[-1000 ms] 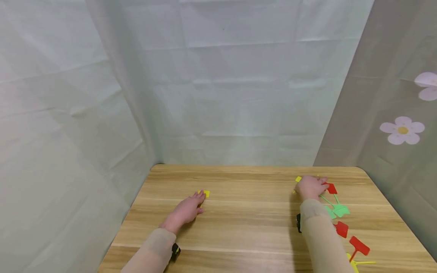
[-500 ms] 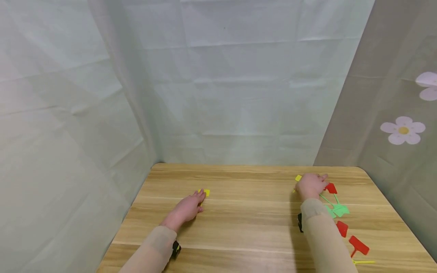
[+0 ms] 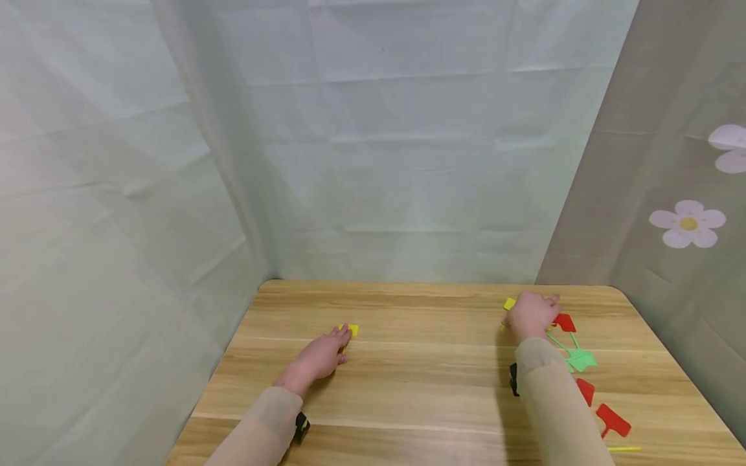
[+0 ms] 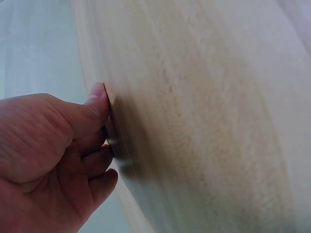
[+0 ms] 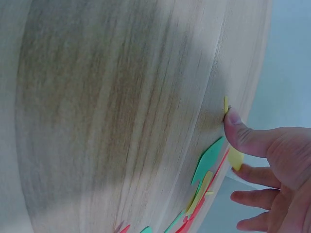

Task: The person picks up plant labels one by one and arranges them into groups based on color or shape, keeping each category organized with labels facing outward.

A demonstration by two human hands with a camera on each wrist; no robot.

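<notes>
At the left of the table, my left hand [image 3: 319, 360] rests its fingertips on a yellow T-shaped plant label [image 3: 352, 330]. Part of that label lies hidden under the fingers. In the left wrist view the thumb [image 4: 95, 109] and fingers touch the wooden surface. My right hand [image 3: 531, 314] is over a group of plant labels at the far right. A yellow label [image 3: 509, 303] shows beside it. From the right wrist view, the thumb touches a thin yellow piece [image 5: 226, 103], and the index fingertip meets another yellow label [image 5: 235, 158]; the other fingers are spread.
Near the right hand lie a red label [image 3: 565, 322] and green labels [image 3: 581, 360]. More red labels [image 3: 614, 421] and a yellow stem [image 3: 623, 448] lie closer, partly behind the right sleeve [image 3: 559, 401]. Pale cloth [image 3: 408, 162] hangs behind the wooden table [image 3: 419, 388].
My right hand has shifted slightly away from me, and its forearm now covers more of the near yellow and red labels. The left hand stays on its yellow label.
</notes>
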